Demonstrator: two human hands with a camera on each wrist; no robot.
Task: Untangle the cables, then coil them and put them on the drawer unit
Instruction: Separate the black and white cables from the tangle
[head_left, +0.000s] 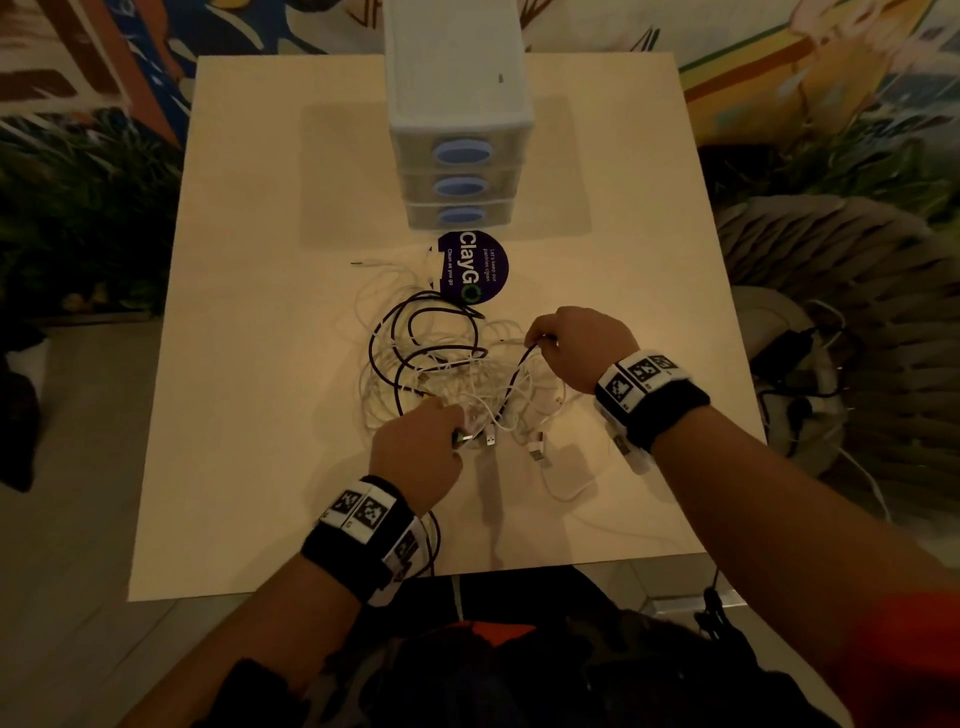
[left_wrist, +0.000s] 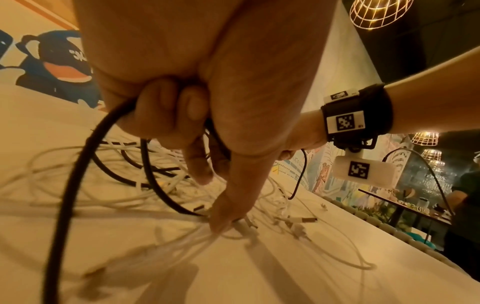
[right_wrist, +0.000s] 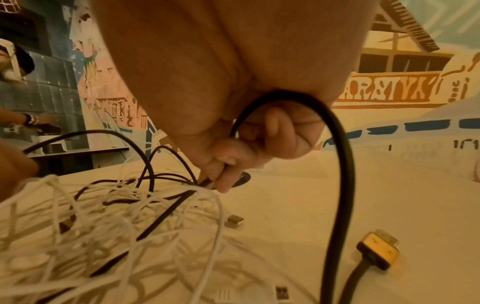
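The tangle of thin white cables (head_left: 457, 379) and a thicker black round-sheathed cable (head_left: 410, 332) lies in the middle of the pale square surface (head_left: 249, 364), just in front of the small white plastic drawer unit with three blue oval handles (head_left: 460, 156), whose top is bare. Nothing looks coiled yet, so the work seems to be at the untangling step.

The right hand (head_left: 576, 348) has its fingers curled round the black cable at the far right edge of the heap, with a length lifted off the surface, probably to draw that one strand clear of the white ones. The left hand (head_left: 415, 452) sits at the near edge: its lower fingers are closed round another stretch of black cable while a straight finger presses down among the white strands, likely pinning the heap so it does not drag along.

The head view gives the layout, including a round dark-blue "ClayGo" sticker (head_left: 472, 267) between heap and drawers. Only the left wrist view shows the black cable (left_wrist: 78, 174) running through the left hand's (left_wrist: 197, 98) closed fingers. Only the right wrist view shows the right hand's fingertips (right_wrist: 223, 174) pinching what looks like the cable's dark end, the loop (right_wrist: 337, 164) arching under the palm, and a flat gold-faced plug (right_wrist: 378, 248) lying loose on the surface.
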